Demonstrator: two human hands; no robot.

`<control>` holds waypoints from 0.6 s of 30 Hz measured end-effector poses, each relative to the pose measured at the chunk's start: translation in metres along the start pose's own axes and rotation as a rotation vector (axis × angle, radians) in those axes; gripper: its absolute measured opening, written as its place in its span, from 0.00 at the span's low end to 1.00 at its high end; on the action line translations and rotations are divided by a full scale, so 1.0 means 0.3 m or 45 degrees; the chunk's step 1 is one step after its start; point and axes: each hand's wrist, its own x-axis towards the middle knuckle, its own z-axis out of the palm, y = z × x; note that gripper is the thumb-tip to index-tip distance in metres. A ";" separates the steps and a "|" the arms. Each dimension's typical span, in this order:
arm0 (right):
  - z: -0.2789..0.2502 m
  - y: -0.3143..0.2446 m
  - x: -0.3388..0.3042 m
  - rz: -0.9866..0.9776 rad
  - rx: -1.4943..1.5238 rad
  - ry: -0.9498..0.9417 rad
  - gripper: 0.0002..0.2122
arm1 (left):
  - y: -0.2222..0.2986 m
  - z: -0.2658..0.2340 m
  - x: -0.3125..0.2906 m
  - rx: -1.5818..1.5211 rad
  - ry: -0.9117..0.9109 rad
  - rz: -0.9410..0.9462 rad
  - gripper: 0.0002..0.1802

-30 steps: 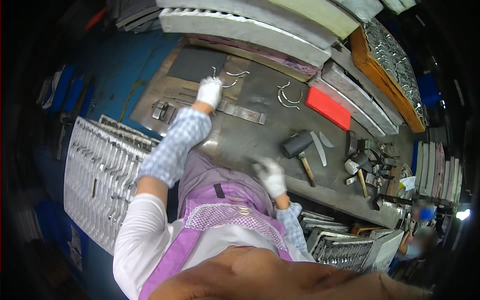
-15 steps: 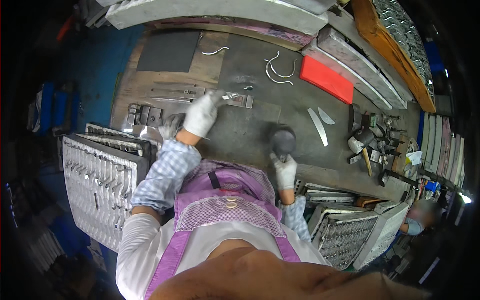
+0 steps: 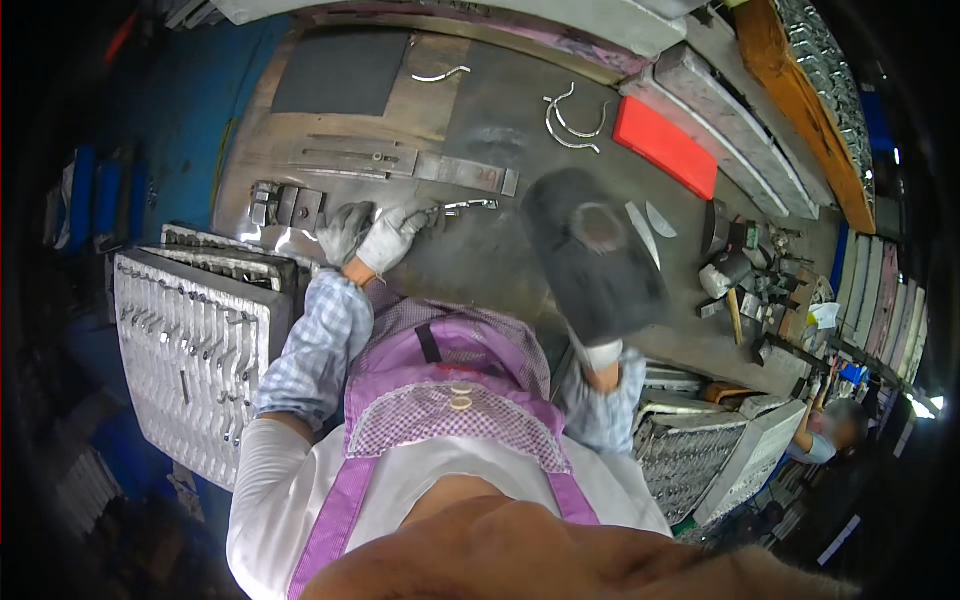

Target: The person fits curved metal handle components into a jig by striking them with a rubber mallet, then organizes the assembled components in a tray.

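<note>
My left hand (image 3: 395,238), in a white glove, is closed on a small shiny metal strip (image 3: 472,206), whose free end points right over the workbench. A flat metal bar fixture (image 3: 460,172) lies just beyond it. A crumpled grey glove (image 3: 344,230) rests beside my left wrist. My right hand (image 3: 602,356), also gloved, is mostly hidden under a big black mallet (image 3: 600,270). The mallet is raised toward the camera and blurred; its handle and my fingers on it are out of sight.
Curved metal rods (image 3: 575,125) and a red block (image 3: 665,148) lie at the back. Flat metal blades (image 3: 644,232) sit right of the mallet. Tools crowd the right end, including a wooden hammer handle (image 3: 735,315). Racks of metal parts stand at left (image 3: 190,340) and right (image 3: 690,460).
My left hand has drawn nearer and slightly left, bringing the metal strip off the bar fixture. The mallet has swung up and grown larger in view, with my right hand now behind it.
</note>
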 end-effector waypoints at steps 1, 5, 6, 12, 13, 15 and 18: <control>0.014 0.015 -0.013 -0.101 -0.184 0.029 0.15 | 0.039 0.007 0.037 -0.092 -0.082 0.053 0.10; 0.127 0.104 -0.057 0.744 0.081 -0.002 0.09 | 0.093 0.076 0.048 0.080 -0.124 0.326 0.08; 0.117 0.100 -0.093 0.805 0.057 0.018 0.08 | 0.113 0.086 0.059 0.214 -0.044 0.361 0.11; 0.314 0.182 -0.320 1.115 0.981 0.299 0.09 | 0.107 0.029 0.125 1.294 -0.277 0.465 0.12; 0.324 0.187 -0.318 1.113 0.890 0.320 0.06 | 0.099 0.021 0.139 1.292 -0.284 0.470 0.12; 0.259 0.184 -0.283 1.175 0.538 0.221 0.06 | 0.096 0.008 0.148 1.283 -0.361 0.467 0.13; 0.228 0.241 -0.301 1.236 -0.040 0.140 0.11 | 0.137 0.005 0.139 1.219 -0.314 0.527 0.10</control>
